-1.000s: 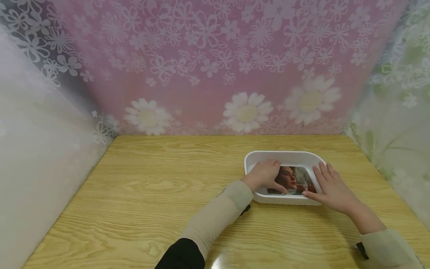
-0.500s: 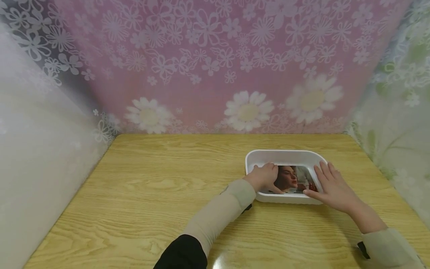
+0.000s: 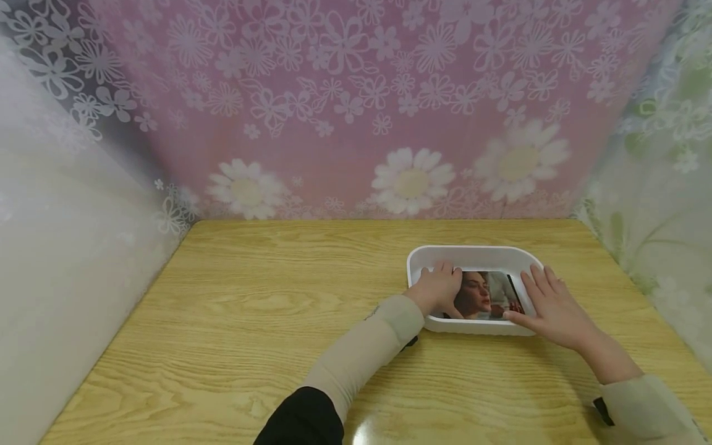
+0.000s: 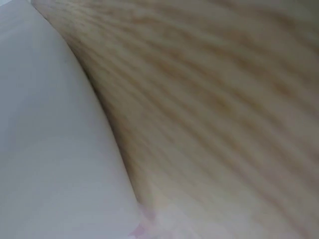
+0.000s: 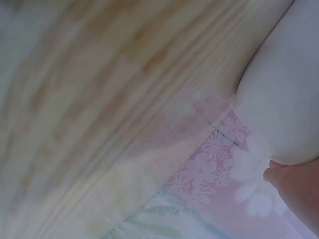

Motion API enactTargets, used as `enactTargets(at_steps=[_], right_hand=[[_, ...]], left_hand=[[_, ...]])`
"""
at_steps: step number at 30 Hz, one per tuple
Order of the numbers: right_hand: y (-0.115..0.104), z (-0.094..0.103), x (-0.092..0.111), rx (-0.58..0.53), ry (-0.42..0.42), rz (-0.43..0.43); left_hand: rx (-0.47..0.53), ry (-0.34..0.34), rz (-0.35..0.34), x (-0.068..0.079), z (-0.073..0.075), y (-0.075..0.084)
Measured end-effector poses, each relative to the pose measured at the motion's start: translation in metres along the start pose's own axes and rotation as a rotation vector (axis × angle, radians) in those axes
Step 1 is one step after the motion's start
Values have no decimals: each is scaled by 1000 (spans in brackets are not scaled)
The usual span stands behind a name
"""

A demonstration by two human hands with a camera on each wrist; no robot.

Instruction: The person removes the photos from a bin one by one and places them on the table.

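Observation:
A white oval-cornered plastic tray (image 3: pixel 473 254) stands on the table, right of the middle. Flat on its floor lies a picture of a person (image 3: pixel 481 295), with a dark strip along its right edge. My left hand (image 3: pixel 436 290) reaches over the tray's left end, fingers relaxed and thumb along the picture's left part, which it partly hides. Across the right rim rests my right hand (image 3: pixel 559 315), its fingers straight and its thumb over the front rim. In the right wrist view a finger (image 5: pixel 294 186) touches the tray's outer wall (image 5: pixel 284 99).
The wood-grain table (image 3: pixel 250 309) runs back to a pink flowered wall (image 3: pixel 334 123). A pale panel (image 3: pixel 72 247) closes the left side and a green-patterned one (image 3: pixel 662 235) the right. The left wrist view shows the tray's outer wall (image 4: pixel 55 139) against the wood.
The fingers and thumb of my left hand have shifted slightly over the picture's left end. A dark strip now shows at the picture's right edge. The right hand stays at the rim.

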State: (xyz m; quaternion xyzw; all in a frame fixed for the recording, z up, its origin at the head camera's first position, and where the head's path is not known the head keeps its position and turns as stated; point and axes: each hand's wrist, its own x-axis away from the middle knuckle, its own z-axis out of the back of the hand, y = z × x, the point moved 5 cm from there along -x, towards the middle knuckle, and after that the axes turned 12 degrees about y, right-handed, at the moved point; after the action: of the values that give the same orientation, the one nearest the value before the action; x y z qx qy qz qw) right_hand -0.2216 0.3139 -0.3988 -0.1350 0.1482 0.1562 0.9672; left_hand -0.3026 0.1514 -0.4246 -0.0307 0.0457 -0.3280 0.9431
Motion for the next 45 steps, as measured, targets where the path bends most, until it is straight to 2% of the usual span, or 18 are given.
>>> enactTargets(at_steps=[10, 19, 22, 29, 37, 41, 45], right_hand=[[-1, 2, 2, -10, 13, 1], [-1, 4, 3, -13, 4, -4], [-1, 4, 3, -9, 1, -4], [-1, 4, 2, -15, -7, -10], [-1, 2, 0, -1, 6, 0], [-1, 1, 0, 15, 9, 6], [-1, 1, 0, 5, 6, 1]], left_hand=[[38, 173, 13, -1, 16, -2], [129, 239, 11, -1, 26, -2], [190, 265, 19, -1, 28, -4], [408, 367, 60, -1, 31, -10], [496, 393, 105, 0, 35, -15], [530, 429, 147, 1, 39, -20], [629, 461, 208, 4, 42, -27]])
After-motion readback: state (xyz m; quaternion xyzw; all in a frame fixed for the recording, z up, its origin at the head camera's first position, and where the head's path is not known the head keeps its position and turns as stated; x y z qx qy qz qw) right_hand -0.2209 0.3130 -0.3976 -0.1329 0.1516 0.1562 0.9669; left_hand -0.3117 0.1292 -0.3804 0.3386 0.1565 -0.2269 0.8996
